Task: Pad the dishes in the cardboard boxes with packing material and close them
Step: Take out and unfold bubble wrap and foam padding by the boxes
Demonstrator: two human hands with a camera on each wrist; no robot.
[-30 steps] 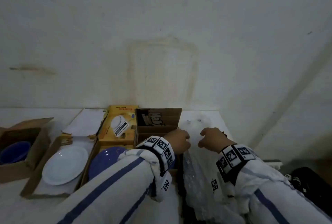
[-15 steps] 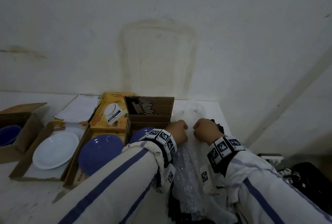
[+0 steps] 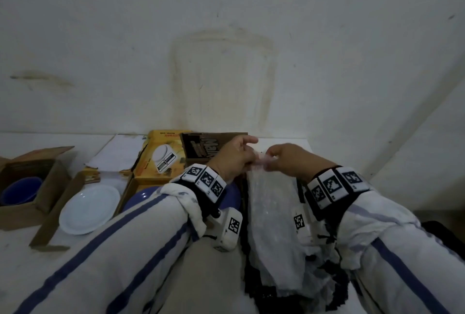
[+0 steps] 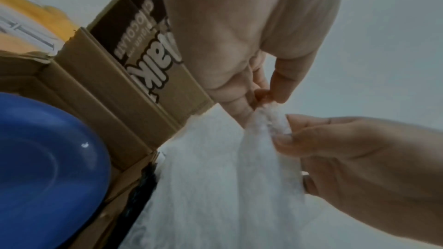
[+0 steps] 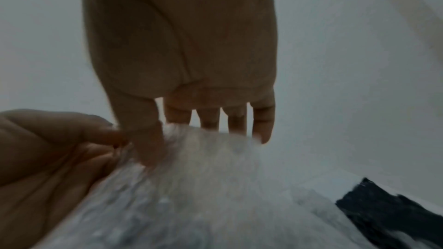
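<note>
Both hands have risen, lifting our bubble wrap [image 3: 271,215] edge off the table [image 3: 15,250].
Left hand [image 3: 232,156] and right hand [image 3: 286,160] pinch its top edge, beside the brown box [image 3: 198,149] holding a blue plate [image 4: 48,149].

Both hands are up off the bench [image 3: 289,144] now: a second ago they were pressed low on the bubble wrap [image 3: 271,203], and now the left hand [image 3: 232,156] and right hand [image 3: 286,160] pinch its top edge and lift it. The sheet rises with them and hangs down from the fingers [image 4: 280,90]. The hands have drawn closer, nearly touching at the pinched edge beside the brown box [image 3: 198,147].
</note>
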